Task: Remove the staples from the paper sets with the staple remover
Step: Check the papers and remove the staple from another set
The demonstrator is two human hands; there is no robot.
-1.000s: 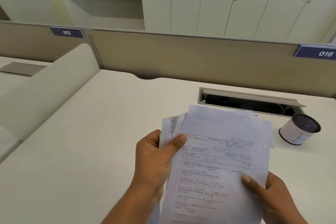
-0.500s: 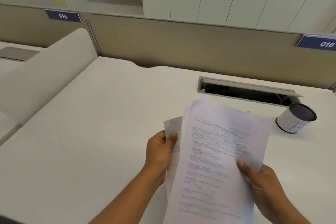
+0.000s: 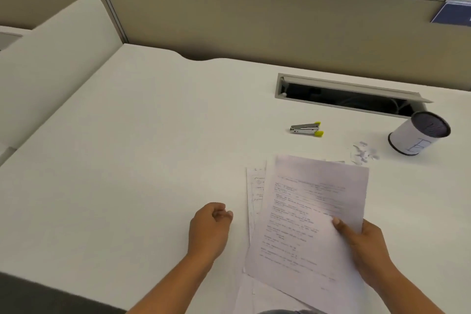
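A stack of printed paper sets lies low over the white desk, fanned out at its left edge. My right hand grips the stack's right side, thumb on the top sheet. My left hand hovers just left of the papers with loosely curled fingers and holds nothing. The staple remover, metal with yellow tips, lies on the desk beyond the papers, untouched.
A white cylindrical cup with a dark inside stands at the right, with small paper scraps beside it. An open cable slot is set into the desk behind. A beige partition closes the far edge.
My left hand has let go of the papers and moved left. The stack has dropped toward the desk, uncovering the staple remover. The view has tilted down.
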